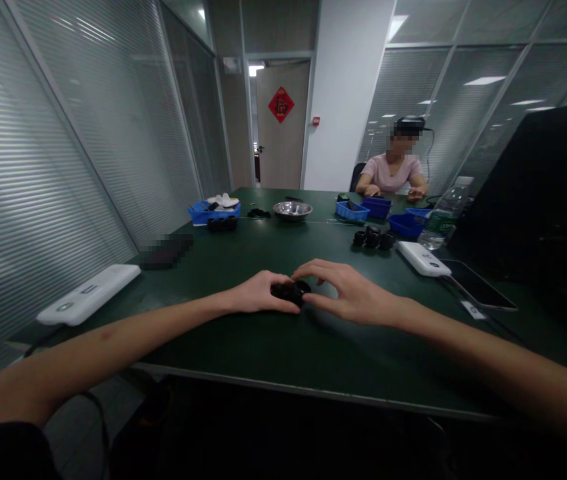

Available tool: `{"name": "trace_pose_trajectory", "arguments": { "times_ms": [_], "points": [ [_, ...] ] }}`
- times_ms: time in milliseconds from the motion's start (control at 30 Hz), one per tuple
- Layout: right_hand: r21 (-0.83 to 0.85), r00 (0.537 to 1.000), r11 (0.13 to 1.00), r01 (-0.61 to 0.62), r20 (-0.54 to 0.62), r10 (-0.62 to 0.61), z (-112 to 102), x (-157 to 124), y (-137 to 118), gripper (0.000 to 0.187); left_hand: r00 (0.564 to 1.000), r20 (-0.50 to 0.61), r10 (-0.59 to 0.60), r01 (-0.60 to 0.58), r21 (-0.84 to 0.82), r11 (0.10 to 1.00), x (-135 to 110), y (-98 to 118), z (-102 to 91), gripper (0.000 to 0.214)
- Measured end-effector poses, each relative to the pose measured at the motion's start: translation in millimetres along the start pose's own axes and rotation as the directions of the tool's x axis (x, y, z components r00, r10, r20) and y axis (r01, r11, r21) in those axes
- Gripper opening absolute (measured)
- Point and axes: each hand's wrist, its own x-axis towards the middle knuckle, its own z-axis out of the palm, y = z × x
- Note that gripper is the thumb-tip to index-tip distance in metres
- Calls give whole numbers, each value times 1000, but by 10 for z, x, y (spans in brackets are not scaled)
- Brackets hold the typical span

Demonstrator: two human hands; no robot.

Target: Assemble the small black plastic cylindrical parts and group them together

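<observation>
On the green table (243,340) in front of me lie small glossy black round parts (293,291), partly hidden by my fingers. Their exact kind cannot be made out. My left hand (258,291) is closed around their left side, thumb and fingers on either side. From the right, my right hand (346,290) curves over them, with its thumb and fingertips at their right end. A group of similar black round parts (373,238) sits farther back on the right.
White power banks (88,293) lie left and right, a phone (478,285) beside the right one. A bottle (446,213), blue baskets (214,212), a steel bowl (292,211) and more black parts (222,223) stand farther back. A person (394,170) sits at the far end.
</observation>
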Motion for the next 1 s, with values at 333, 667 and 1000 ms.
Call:
{"name": "trace_pose_trajectory", "arguments": {
  "times_ms": [333, 667, 1000],
  "points": [
    [17, 998, 999, 49, 34, -50, -27, 3, -17, 36, 999, -6, -43, 43, -42, 998, 11, 14, 14, 53],
    [-19, 996, 998, 58, 70, -57, 9, -6, 1, 35, 999, 3, -39, 39, -48, 998, 1, 30, 9, 50],
    [-65, 1000, 997, -28, -3, 28, 53, 17, -6, 30, 1000, 3, -5, 5, -20, 1000, 3, 17, 8, 49]
  ]
}}
